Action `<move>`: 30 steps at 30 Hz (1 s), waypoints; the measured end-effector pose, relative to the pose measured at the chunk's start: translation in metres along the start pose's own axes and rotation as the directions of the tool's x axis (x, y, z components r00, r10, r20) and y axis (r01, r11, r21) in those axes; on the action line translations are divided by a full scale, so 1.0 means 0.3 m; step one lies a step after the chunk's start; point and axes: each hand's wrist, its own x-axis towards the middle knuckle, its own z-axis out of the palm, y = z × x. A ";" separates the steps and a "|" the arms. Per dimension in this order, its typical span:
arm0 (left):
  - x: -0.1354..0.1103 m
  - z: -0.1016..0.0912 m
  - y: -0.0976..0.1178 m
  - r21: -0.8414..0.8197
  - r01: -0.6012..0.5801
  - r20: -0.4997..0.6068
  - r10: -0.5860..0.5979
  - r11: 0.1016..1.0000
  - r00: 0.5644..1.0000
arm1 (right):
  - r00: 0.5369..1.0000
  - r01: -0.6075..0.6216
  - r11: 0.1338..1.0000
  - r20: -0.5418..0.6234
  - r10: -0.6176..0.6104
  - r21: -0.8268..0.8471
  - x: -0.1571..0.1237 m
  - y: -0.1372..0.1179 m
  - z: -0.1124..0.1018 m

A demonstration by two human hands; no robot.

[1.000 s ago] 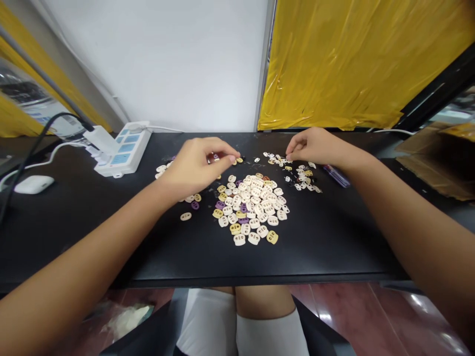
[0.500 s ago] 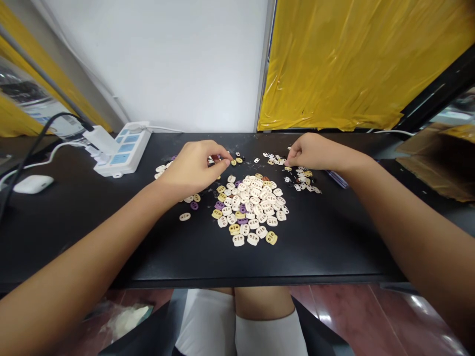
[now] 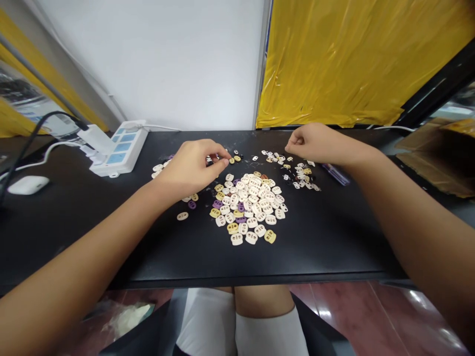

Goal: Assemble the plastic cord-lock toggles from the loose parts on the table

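Note:
A heap of small two-hole plastic pieces [image 3: 249, 202], mostly cream with some yellow and purple, lies in the middle of the black table [image 3: 326, 237]. My left hand [image 3: 193, 165] hovers at the heap's far left edge, fingers pinched round a small piece I cannot make out. My right hand [image 3: 315, 141] is raised slightly above a scatter of smaller white and black parts [image 3: 297, 173] at the far right, its fingertips pinched together. More pieces [image 3: 159, 170] lie behind the left hand.
A white power strip [image 3: 118, 148] with a plugged-in adapter sits at the far left, and a white mouse-like device [image 3: 27, 184] lies further left. A purple pen [image 3: 336, 174] rests right of the scatter. Cardboard [image 3: 434, 163] sits at the right edge.
My right hand has lifted a little off the scattered small parts, still pinched. My left hand has stayed at the heap's far left edge with its fingers closed.

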 end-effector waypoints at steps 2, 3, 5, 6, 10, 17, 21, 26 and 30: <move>0.000 -0.001 0.002 0.002 -0.002 0.009 0.002 1.000 1.000 | 0.999 -0.004 1.000 -0.031 0.004 0.000 0.007 0.026 -0.003; -0.001 -0.001 0.003 0.002 -0.002 0.012 0.002 1.000 1.000 | 0.999 -0.005 1.000 -0.046 0.005 0.000 0.012 0.043 -0.004; -0.002 -0.002 0.005 0.002 -0.003 0.014 0.003 1.000 1.000 | 0.998 -0.034 0.999 -0.060 0.035 0.018 0.023 0.079 -0.006; -0.002 -0.002 0.006 0.003 -0.003 0.012 0.003 1.000 1.000 | 0.997 -0.057 0.998 -0.049 0.058 0.013 0.028 0.095 -0.006; -0.003 0.000 0.006 0.009 -0.009 0.016 0.009 1.000 1.000 | 0.990 -0.134 0.990 0.026 0.135 -0.041 0.039 0.130 -0.005; 0.000 0.001 0.006 0.012 0.003 0.035 -0.003 1.000 0.999 | 0.990 -0.140 0.990 -0.001 0.140 -0.031 0.047 0.130 0.014; -0.001 -0.002 0.006 0.017 0.006 0.034 -0.007 1.000 0.999 | 0.990 -0.140 0.990 0.002 0.140 -0.035 0.050 0.137 0.016; -0.001 -0.003 0.006 0.029 0.016 0.038 -0.017 0.999 0.999 | 0.989 -0.143 0.987 -0.047 0.140 -0.072 0.052 0.145 0.000; -0.001 -0.002 0.007 0.020 0.009 0.038 -0.009 1.000 0.999 | 0.987 -0.162 0.982 -0.027 0.161 -0.094 0.053 0.146 -0.010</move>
